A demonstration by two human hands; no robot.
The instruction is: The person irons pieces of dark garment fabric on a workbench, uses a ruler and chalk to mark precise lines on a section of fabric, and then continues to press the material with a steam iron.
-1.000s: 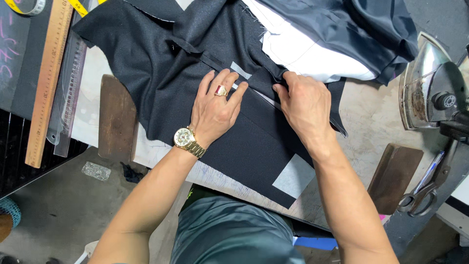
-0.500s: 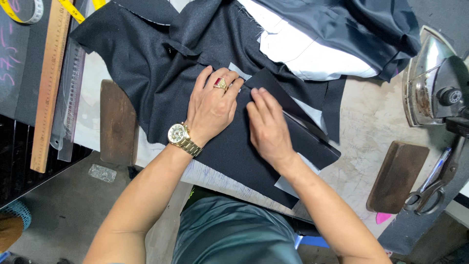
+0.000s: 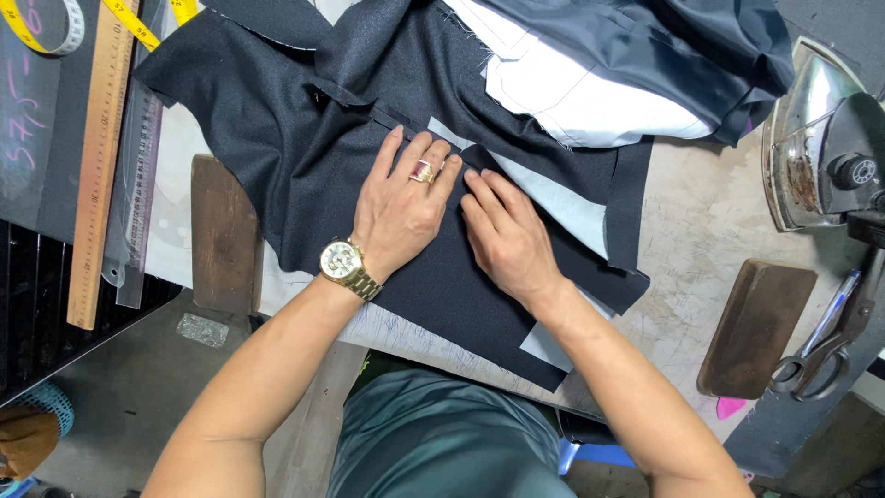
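Note:
A dark navy fabric piece [image 3: 277, 120] lies spread on the worn work table [image 3: 701, 212]. My left hand [image 3: 401, 207], with a gold watch and a red-stone ring, presses flat on it, fingers apart. Beside it, my right hand [image 3: 507, 235] presses flat on a folded-over flap of the same cloth [image 3: 562, 263]. A pale grey interfacing strip [image 3: 562, 207] shows just beyond my right fingers. Neither hand grips anything.
A white lining piece [image 3: 590, 106] and more dark cloth lie at the back. An iron [image 3: 816, 138] stands at right, with scissors [image 3: 816, 355] and a wooden block [image 3: 756, 327] near it. Another wooden block [image 3: 221, 231], a wooden ruler [image 3: 97, 157], a clear ruler and a yellow tape measure are at left.
My right hand let go of the fabric edge at the back, folded the flap over toward me, and now presses it flat next to my left hand. My left hand stayed put.

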